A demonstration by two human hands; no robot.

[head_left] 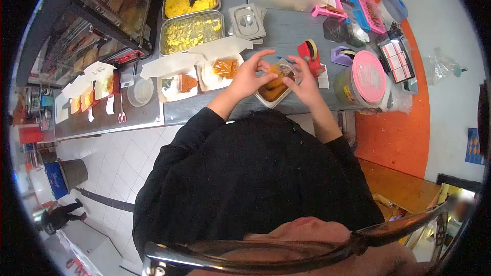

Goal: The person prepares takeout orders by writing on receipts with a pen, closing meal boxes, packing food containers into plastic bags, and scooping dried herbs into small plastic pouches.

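Observation:
In front of my chest, my left hand [253, 75] and my right hand [306, 84] pinch a small clear plastic bag [283, 67] from both sides. Something yellow-brown shows through it, too small to name. Directly below both hands is a white-edged tray [273, 106] with brown-orange food [272, 91] inside; my fingers partly hide it. Left of my left hand, an open white takeaway box [208, 79] contains an orange bagged item [224, 68]. Beside that box, another open box [169, 87] holds orange food and a small clear bag.
Metal pans of yellow food [192, 23] and stacked metal lids [247, 20] stand at the back. A red tape dispenser [318, 65] and a pink-lidded tub [369, 76] are on the right. Scissors [121, 115] and more boxes [88, 99] lie left; a person [60, 217] is far off.

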